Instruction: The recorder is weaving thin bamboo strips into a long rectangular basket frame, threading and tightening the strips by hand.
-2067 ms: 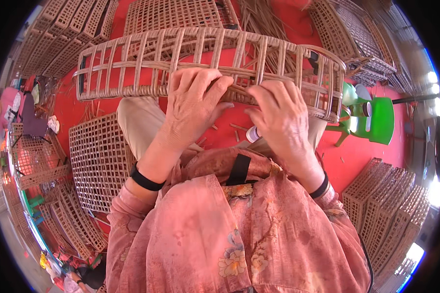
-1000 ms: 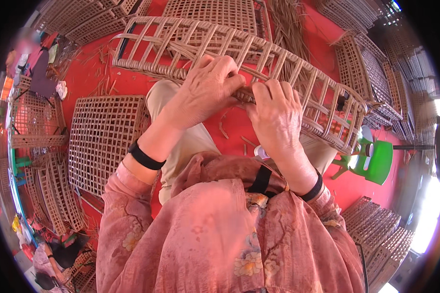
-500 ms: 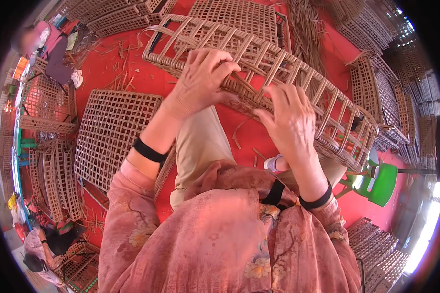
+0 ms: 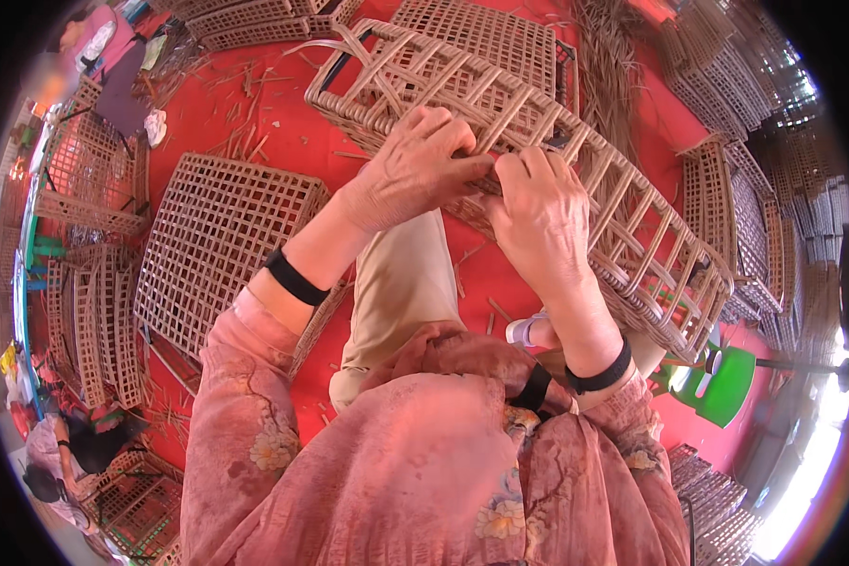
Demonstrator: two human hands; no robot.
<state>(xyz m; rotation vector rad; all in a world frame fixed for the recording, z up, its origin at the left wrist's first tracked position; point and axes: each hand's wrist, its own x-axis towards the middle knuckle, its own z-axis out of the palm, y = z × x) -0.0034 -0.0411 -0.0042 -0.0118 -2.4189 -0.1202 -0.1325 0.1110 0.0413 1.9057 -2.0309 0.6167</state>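
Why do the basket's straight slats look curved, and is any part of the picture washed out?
Head view: fisheye lens bends the woven basket frame toward the rim, so its slats bow; both hands, left hand and right hand, are sharp and evenly lit in the centre; the lower right edge is blown out by glare beside the green stool; corners are black.

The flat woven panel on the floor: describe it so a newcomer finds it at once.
Start at the red floor, left of the person's beige trouser leg. The flat woven panel lies beside the left forearm. Unlike the long ladder-like frame both hands grip, it is a fine square grid.
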